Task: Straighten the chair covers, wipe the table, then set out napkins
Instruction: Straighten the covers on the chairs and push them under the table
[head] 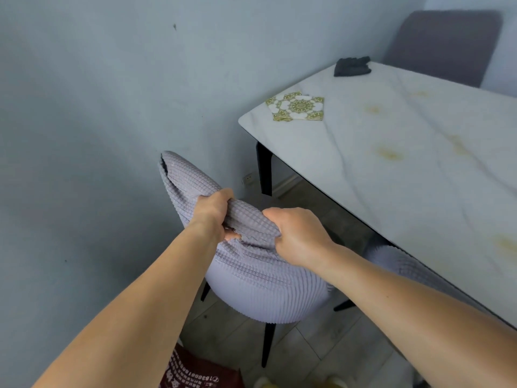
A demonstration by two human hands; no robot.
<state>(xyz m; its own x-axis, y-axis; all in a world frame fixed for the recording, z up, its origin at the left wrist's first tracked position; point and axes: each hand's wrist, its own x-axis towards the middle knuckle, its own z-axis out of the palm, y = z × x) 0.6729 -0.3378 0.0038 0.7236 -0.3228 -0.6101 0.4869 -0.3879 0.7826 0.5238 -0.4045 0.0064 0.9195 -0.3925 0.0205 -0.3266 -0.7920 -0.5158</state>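
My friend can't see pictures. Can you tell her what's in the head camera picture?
Two bare hands, the left hand and the right hand, grip bunched lilac fabric of a chair cover on a chair by a grey wall. To the right stands a white marble-look table with yellowish stains, holding a green-and-white patterned napkin and a dark cloth.

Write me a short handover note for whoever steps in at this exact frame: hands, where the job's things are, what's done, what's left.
Left hand and right hand both grip bunched fabric of the lilac chair cover at the top of the chair's back; the cover is rumpled there, not yet straight.
Table: yellowish stains show, so it looks unwiped. The dark cloth lies at its far corner, the patterned napkins in a stack near the left edge, not set out.
Left: finish this cover, check the other chairs, wipe, lay napkins.
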